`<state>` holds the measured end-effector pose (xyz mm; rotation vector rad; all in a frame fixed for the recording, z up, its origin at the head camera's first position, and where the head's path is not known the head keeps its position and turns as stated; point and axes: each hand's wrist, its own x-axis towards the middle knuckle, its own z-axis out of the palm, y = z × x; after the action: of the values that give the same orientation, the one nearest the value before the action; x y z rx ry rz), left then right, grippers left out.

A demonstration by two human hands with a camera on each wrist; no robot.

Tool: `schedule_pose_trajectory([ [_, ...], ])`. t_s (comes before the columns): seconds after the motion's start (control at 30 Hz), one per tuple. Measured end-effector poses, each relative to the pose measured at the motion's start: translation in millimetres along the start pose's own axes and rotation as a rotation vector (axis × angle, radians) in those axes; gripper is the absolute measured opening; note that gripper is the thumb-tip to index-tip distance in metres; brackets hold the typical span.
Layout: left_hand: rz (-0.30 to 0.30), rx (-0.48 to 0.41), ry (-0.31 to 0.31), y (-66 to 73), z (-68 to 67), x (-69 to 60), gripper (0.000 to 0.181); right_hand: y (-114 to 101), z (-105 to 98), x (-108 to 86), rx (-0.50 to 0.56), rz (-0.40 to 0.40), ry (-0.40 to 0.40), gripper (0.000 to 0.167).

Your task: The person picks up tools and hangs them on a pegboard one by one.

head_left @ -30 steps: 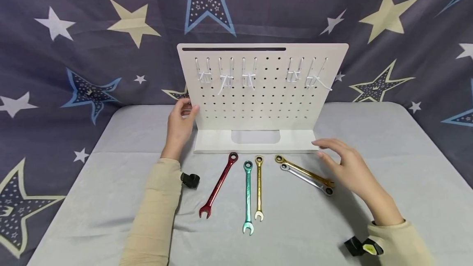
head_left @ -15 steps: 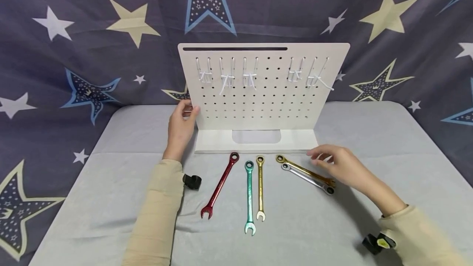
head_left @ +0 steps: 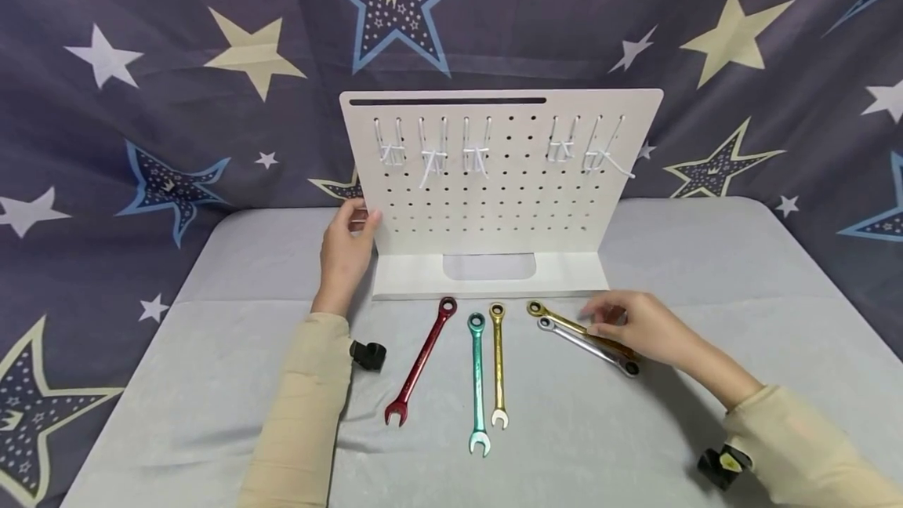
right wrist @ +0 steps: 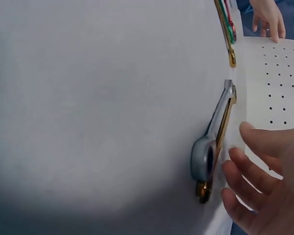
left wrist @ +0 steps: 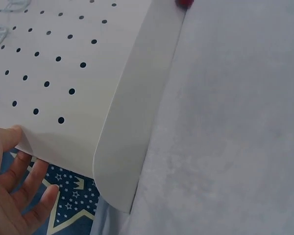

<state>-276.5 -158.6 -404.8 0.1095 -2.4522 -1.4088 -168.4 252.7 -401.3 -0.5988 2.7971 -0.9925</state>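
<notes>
My left hand [head_left: 344, 261] grips the left edge of a white pegboard [head_left: 423, 244], thumb in front and fingers behind, as the left wrist view also shows. Over at the right, my right hand [head_left: 649, 328] hovers by a gold wrench [head_left: 560, 320] and a silver wrench [head_left: 587, 346] that lie crossed. In the right wrist view its fingers [right wrist: 250, 188] are loosely bent beside both wrenches, and nothing is held. The head view has the gold one's far end partly hidden by the hand. A red wrench [head_left: 421, 363], a green wrench [head_left: 478, 382] and another gold wrench [head_left: 498, 367] lie further left.
Several white wire hooks [head_left: 433, 157] stick out along the pegboard's upper part. Its base [head_left: 409, 275] stands on a grey cloth-covered table [head_left: 585, 445]. Behind hangs a dark curtain [head_left: 536, 14] with stars.
My right hand has moved left and down, from beside the base's right corner to over the gold wrench. The left hand keeps its hold on the pegboard, and the wrenches stay put.
</notes>
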Motion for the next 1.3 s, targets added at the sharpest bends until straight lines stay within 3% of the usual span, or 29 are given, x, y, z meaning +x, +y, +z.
schedule_pose_trajectory([
  [0.2, 0.001, 0.006, 0.005, -0.2, 0.1, 0.0, 0.033, 3, 7, 4.1, -0.029, 0.010, -0.061, 0.011],
  [0.67, 0.008, 0.003, 0.011, 1.4, 1.4, -1.2, 0.033, -9, 9, 10.3, -0.119, 0.082, -0.090, 0.010],
  [0.8, 0.004, 0.017, 0.006, 2.1, -0.3, -1.5, 0.034, -10, 10, 9.4, -0.079, 0.085, -0.090, 0.010],
  [1.0, 0.013, 0.037, 0.006, 3.0, -0.5, -2.4, 0.034, -10, 9, 4.2, 0.072, 0.082, -0.081, 0.005],
  [1.3, 0.016, 0.072, 0.020, 3.8, -0.5, -1.7, 0.034, -23, -2, 1.5, 0.156, 0.097, 0.053, 0.006],
])
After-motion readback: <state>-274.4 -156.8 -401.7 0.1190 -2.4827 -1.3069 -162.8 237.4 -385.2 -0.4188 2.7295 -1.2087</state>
